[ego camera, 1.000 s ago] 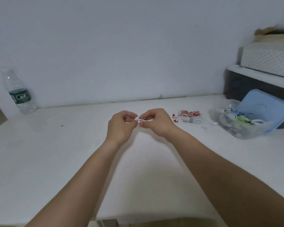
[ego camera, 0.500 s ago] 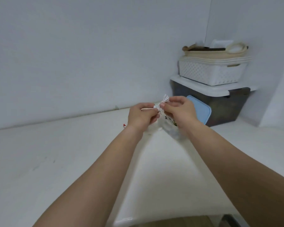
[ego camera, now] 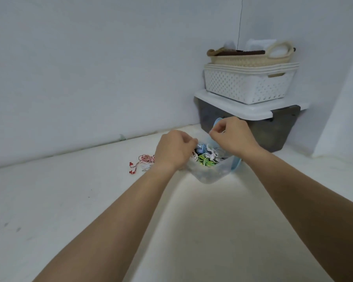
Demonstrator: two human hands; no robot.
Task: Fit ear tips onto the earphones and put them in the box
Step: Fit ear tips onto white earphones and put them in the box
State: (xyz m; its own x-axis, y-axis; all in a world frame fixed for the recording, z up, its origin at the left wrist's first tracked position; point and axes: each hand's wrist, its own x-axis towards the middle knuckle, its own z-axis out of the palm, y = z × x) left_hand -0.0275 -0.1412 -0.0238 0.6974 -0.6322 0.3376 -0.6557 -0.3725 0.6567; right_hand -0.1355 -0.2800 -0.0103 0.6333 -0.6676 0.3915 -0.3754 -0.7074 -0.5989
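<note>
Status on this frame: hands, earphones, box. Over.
Left hand and right hand curled above clear box, grip contents unclear. Box holds tangled earphones, white and green. Red-and-white earphones lie on table beside it.

White wall [ego camera: 90,68], white table [ego camera: 49,200] — perhaps scuffed.

One view only, from the wide-angle camera worn on my head. It faces forward and down across the white table [ego camera: 49,200], toward the corner of the wall [ego camera: 90,58] in the upper right of the frame. My left hand [ego camera: 174,151] and right hand [ego camera: 232,137] reach in from the bottom edge and sit just above centre, near the lens, over the box [ego camera: 214,176].
</note>
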